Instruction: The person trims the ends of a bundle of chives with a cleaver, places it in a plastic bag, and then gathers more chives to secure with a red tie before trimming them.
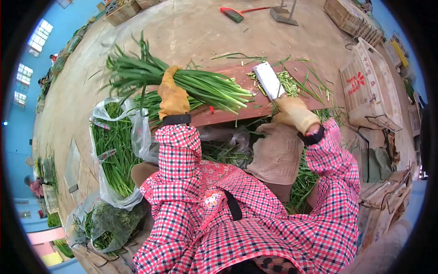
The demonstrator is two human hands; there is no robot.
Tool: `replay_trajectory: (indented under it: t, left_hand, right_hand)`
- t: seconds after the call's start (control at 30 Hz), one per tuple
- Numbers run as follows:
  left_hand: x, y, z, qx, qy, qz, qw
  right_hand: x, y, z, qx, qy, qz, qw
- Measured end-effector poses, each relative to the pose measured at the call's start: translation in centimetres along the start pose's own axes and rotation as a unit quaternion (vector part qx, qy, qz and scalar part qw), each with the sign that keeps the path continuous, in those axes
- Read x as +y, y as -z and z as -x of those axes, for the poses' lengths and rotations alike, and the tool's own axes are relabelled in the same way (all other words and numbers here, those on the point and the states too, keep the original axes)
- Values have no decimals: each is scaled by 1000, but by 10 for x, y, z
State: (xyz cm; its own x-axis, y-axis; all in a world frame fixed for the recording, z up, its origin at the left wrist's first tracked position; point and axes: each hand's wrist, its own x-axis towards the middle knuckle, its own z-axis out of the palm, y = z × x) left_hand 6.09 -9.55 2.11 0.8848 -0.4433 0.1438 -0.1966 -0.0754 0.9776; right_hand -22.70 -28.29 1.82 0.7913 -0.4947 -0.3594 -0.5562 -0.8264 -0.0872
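My left hand [173, 95], in an orange-brown glove, is closed around a thick bunch of long green garlic chives [207, 86]. Their pale stem ends point right, over the reddish wooden board [223, 118]. In my right hand [294, 112], also gloved, is a cleaver [269, 80] with a broad, wet-looking blade. The blade lies over the board's right part, a little apart from the stem ends. Short cut stem pieces [288, 84] are scattered beside the blade. More loose greens rest on the board under my left wrist.
A clear plastic bag of long greens [116, 155] stands at my left, with another stuffed bag [112, 226] below it. A white crate [369, 86] sits to the right. A red broom [233, 14] and a dustpan [284, 16] are on the floor ahead. Greens lie under the board.
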Motion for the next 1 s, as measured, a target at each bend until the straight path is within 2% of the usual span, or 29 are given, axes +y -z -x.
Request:
replay_trajectory:
  t: [0.07,0.1,0.13,0.17,0.23,0.27,0.33,0.4,0.43,0.47,0.57,0.63,0.67,0.7,0.73,0.77,0.9,1.0]
  left_hand:
    - [-4,13,0,40,112,49,992]
    - [-8,17,1,62,160,104,980]
    - [-6,21,12,36,83,-33,995]
    - [-4,25,22,31,2,-171,985]
    - [-14,30,30,54,126,60,989]
    - [-13,28,36,64,165,144,974]
    - [-10,23,47,104,236,308,916]
    - [-13,26,51,107,248,336,902]
    - [-16,28,51,79,175,139,971]
    - [-22,31,51,49,98,-65,992]
    - [-62,37,18,-80,77,-262,959]
    - [-43,25,16,-25,49,-348,936]
    - [-2,19,20,-14,37,-393,919]
    - [19,18,19,-45,84,-355,930]
    - [6,19,9,-48,75,-318,944]
    - [4,17,4,-62,60,-357,930]
    - [-11,13,-19,-73,-32,-464,882]
    - [-16,12,-31,-91,38,-438,894]
  right_hand:
    - [-10,22,15,83,-62,-28,994]
    - [-21,28,26,205,-42,-47,977]
    - [-38,33,39,324,-21,-65,944]
    - [-58,32,49,437,-2,-82,896]
    - [-119,32,67,499,72,-99,858]
    - [-148,26,70,441,103,-134,882]
    - [-181,-18,41,449,172,-59,875]
    - [-183,-37,10,443,155,-1,883]
    - [-176,-38,-7,440,137,49,886]
    - [-168,-35,-22,433,121,99,888]
    - [-144,-14,-68,418,126,166,884]
    - [-133,2,-86,428,126,213,869]
    - [-129,10,-93,432,125,235,861]
    - [-124,14,-103,400,142,226,877]
    - [-120,18,-113,367,156,216,891]
    - [-117,20,-119,334,171,206,904]
    - [-114,32,-131,337,161,210,904]
    - [-116,22,-143,336,150,222,903]
